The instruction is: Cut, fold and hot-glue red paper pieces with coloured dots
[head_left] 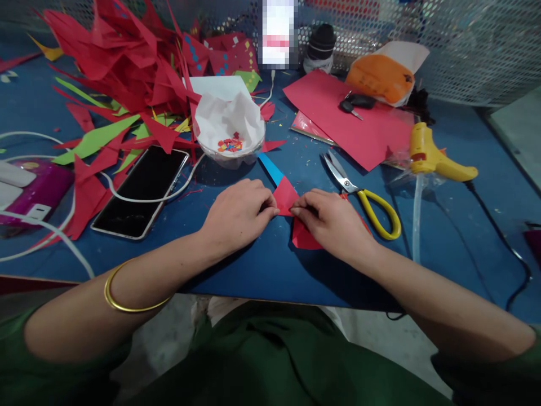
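Observation:
A small folded piece of red paper [284, 195] is pinched between my two hands, just above the blue table. My left hand [240, 213] is closed on its left corner with thumb and forefinger. On the right corner, the fingertips of my right hand [329, 221] grip the same piece. A narrow blue paper strip [271, 168] shows just beyond it. Under my right hand lies another piece of red paper [303, 235], partly hidden by the hand. Yellow-handled scissors [359, 194] lie right of my right hand, blades apart.
A paper-lined bowl [253, 135] holds tiny coloured bits. Red and green scraps [122, 62] heap up at the back left, near a phone [141, 192] crossed by a white cable. At right are a yellow glue gun [437, 155], red sheets [333, 113] and keys [355, 104].

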A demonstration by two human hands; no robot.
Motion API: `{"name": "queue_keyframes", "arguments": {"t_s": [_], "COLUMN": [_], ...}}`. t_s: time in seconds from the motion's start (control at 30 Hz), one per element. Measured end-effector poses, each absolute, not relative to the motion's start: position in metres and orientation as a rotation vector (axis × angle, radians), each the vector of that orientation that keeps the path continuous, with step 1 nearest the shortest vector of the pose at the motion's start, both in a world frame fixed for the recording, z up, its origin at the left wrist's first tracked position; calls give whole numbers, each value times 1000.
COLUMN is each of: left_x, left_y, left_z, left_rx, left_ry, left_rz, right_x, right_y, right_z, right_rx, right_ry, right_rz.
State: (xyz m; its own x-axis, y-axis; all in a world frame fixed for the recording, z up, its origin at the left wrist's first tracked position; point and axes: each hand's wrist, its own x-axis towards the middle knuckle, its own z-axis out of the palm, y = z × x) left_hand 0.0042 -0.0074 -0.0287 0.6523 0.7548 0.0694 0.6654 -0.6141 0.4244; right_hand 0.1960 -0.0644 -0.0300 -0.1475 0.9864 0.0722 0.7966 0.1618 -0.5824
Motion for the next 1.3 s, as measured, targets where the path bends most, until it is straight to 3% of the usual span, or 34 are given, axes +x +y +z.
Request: {"name": "queue_keyframes", "arguments": {"t_s": [0.2, 0.47, 1.07, 1.3], "left_x": [5, 6, 9, 2], "left_y": [-8, -9, -12, -17], "left_z": [-26, -28, -27, -26], "left_rx": [2506, 2505, 2548, 2632], "left_ry": [1134, 1145, 1221, 1206], "left_rz": [322, 350, 367, 524], "right_x": [213, 200, 195, 196], "right_y": [-64, -56, -52, -52], "right_z": [-18, -23, -27, -31], "right_rx": [-1636, -1757, -1808, -1803], "right_ry": [-1881, -1892, -1886, -1863], "right_rz": [451, 691, 716, 712]}}
